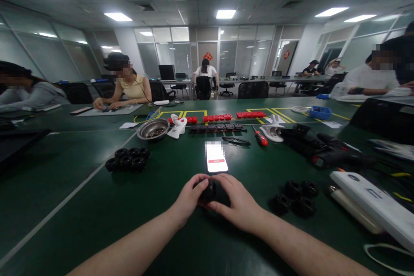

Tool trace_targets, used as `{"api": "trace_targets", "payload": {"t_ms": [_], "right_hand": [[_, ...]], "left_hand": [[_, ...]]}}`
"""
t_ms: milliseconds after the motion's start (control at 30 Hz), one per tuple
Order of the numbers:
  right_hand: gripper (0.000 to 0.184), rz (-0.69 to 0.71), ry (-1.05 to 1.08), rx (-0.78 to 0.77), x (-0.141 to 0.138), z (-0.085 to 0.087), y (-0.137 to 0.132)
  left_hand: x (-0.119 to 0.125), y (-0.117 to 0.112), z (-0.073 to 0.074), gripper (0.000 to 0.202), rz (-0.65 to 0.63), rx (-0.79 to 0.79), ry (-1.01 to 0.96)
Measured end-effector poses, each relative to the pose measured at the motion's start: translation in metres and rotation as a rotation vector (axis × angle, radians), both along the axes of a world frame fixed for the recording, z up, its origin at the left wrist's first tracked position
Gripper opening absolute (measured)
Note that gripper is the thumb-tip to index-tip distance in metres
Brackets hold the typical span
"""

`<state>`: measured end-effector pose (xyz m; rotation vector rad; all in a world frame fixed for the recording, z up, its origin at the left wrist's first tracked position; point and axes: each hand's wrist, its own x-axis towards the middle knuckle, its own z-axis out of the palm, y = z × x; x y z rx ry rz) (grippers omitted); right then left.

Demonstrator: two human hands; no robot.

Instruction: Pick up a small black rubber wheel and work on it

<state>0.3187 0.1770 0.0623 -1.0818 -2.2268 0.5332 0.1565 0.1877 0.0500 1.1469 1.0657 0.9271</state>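
L hand (189,196) & R hand (241,207) together, both clamped on black round part (209,189), on table (97,207) just short of phone (216,158). Risk: uneven finger pressure probably pops part loose; it may roll into phone.

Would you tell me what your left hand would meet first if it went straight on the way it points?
The left hand is touching the black round part; just beyond it, probably, comes the right hand.

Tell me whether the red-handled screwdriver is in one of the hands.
No: the screwdriver lies on the table, apart from the left hand and right hand, which both grip a black round part.
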Motion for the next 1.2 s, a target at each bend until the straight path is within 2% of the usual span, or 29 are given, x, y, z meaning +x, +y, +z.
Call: {"api": "trace_targets", "payload": {"t_ms": [133, 200, 367, 467, 500, 567, 667, 767, 867, 967, 1067, 1133, 1200], "right_hand": [[0.028, -0.033, -0.046, -0.054, -0.0008, -0.0045, 0.0016], [0.026, -0.020, -0.021, -0.059, -0.0011, -0.0047, 0.0011], [0.050, 0.037, -0.011, -0.006, -0.0022, -0.0009, -0.0029], [0.057, -0.004, -0.066, -0.002, -0.0024, -0.0010, -0.0025], [0.054, -0.026, -0.075, -0.006, -0.0023, -0.0015, -0.0018], [0.036, -0.066, -0.078, -0.017, -0.0019, -0.0027, 0.0000], [0.016, -0.055, -0.036, -0.015, -0.0011, -0.0032, 0.0015], [0.025, 0.009, 0.043, 0.039, -0.0002, -0.0019, 0.0010], [0.033, 0.021, 0.041, 0.047, 0.0005, -0.0001, 0.0003], [0.030, -0.029, -0.019, 0.023, 0.0007, 0.0000, 0.0005], [0.022, -0.064, -0.043, -0.005, -0.0001, -0.0019, 0.0007], [0.021, -0.049, -0.019, -0.016, -0.0011, -0.0030, 0.0001], [0.028, -0.005, 0.011, -0.008, -0.0020, -0.0031, -0.0013]], "left_hand": [[-0.0004, -0.0028, 0.0039, 0.035, -0.025, -0.013, 0.029], [-0.0007, -0.0033, 0.0057, 0.038, -0.047, -0.012, 0.048], [-0.0015, -0.0007, 0.0020, 0.034, -0.059, -0.005, 0.047], [-0.0008, -0.0009, 0.0000, 0.029, -0.029, -0.003, 0.060], [-0.0004, -0.0014, 0.0003, 0.028, -0.013, -0.002, 0.063], [0.0004, -0.0024, 0.0023, 0.029, 0.011, -0.007, 0.066], [0.0008, -0.0027, 0.0062, 0.033, -0.018, -0.026, 0.073], [0.0002, -0.0011, 0.0070, 0.034, -0.094, -0.033, 0.065], [0.0000, -0.0002, 0.0055, 0.032, -0.102, -0.030, 0.057], [0.0002, -0.0017, 0.0055, 0.033, -0.078, -0.020, 0.051], [-0.0004, -0.0036, 0.0063, 0.039, -0.106, 0.000, 0.061], [-0.0011, -0.0036, 0.0059, 0.042, -0.116, 0.012, 0.071], [-0.0016, -0.0027, 0.0049, 0.040, -0.090, 0.009, 0.076]]}}
